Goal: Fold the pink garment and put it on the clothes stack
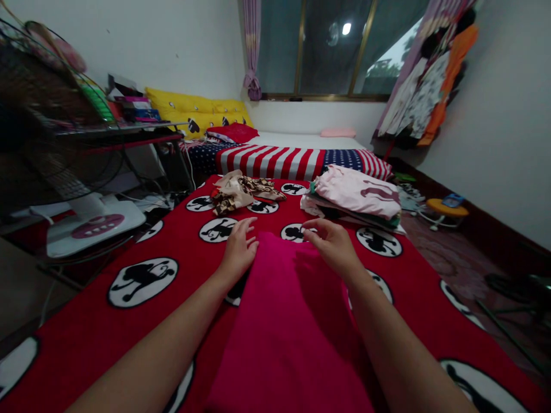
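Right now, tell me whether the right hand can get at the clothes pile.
Likely yes: the right hand is just short of the clothes pile, and only blanket shows between them.

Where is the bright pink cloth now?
In the head view, the bright pink cloth lies lower centre on the red blanket, its far end between the left hand and the right hand.

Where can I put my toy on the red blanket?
There's room on the red blanket left of the left forearm, and right of the right forearm. Pink cloth crowds the middle; patterned cloth and folded clothes crowd the far end.
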### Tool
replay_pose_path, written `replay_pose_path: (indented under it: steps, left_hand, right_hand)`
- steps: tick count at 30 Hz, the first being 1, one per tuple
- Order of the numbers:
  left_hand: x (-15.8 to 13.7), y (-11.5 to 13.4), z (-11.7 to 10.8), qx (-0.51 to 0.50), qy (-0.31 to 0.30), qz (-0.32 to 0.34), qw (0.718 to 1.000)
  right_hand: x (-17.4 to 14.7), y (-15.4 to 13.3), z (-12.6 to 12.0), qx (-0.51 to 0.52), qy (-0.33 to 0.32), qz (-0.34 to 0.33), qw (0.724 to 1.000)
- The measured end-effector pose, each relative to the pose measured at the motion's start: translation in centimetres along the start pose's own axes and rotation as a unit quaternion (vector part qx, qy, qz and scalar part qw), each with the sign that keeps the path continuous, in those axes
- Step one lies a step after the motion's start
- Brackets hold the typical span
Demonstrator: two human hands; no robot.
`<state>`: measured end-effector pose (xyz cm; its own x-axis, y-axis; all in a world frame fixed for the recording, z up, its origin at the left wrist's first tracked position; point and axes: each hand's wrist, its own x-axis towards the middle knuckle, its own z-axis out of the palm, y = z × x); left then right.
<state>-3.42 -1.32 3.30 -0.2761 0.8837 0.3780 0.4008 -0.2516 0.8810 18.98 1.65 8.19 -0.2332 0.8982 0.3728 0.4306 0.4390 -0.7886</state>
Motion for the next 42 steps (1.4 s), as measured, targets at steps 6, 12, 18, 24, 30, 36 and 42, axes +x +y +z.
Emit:
replay_pose_path:
  steps: [6, 12, 18, 24, 30, 36, 42]
  left_hand:
    - [-2.2, 4.9, 0.7, 0.104, -0.164, 0.133, 0.972]
    - [-6.6, 8.8, 3.6, 0.058, -0.452, 0.197, 0.868]
    - [-8.6, 8.4, 5.5, 0.210, -0.453, 0.245, 0.831]
    - [-9.0, 8.1, 6.4, 0.288, -0.447, 0.291, 0.795]
    - [-9.9, 6.2, 6.6, 0.206, -0.374, 0.272, 0.862]
    - [-10.4, 6.4, 6.2, 0.100, -0.313, 0.245, 0.912]
    - [-5.5, 8.4, 5.8, 0.079, -0.162, 0.220, 0.959]
  right_hand:
    - [0.2, 2.3, -8.5, -0.155, -0.105, 0.104, 0.977]
    - [-1.0, 3.7, -8.8, -0.073, -0.246, 0.230, 0.939]
    - [-0.8, 2.2, -7.6, 0.042, -0.216, 0.167, 0.961]
    - [-0.4, 1.2, -6.6, 0.104, -0.181, 0.020, 0.978]
    - [-0.1, 2.5, -6.9, 0.191, -0.074, 0.032, 0.978]
    - [-0.4, 3.5, -6.8, 0.308, -0.101, 0.072, 0.943]
    - [-0.3, 1.9, -6.5, 0.268, -0.144, 0.046, 0.951]
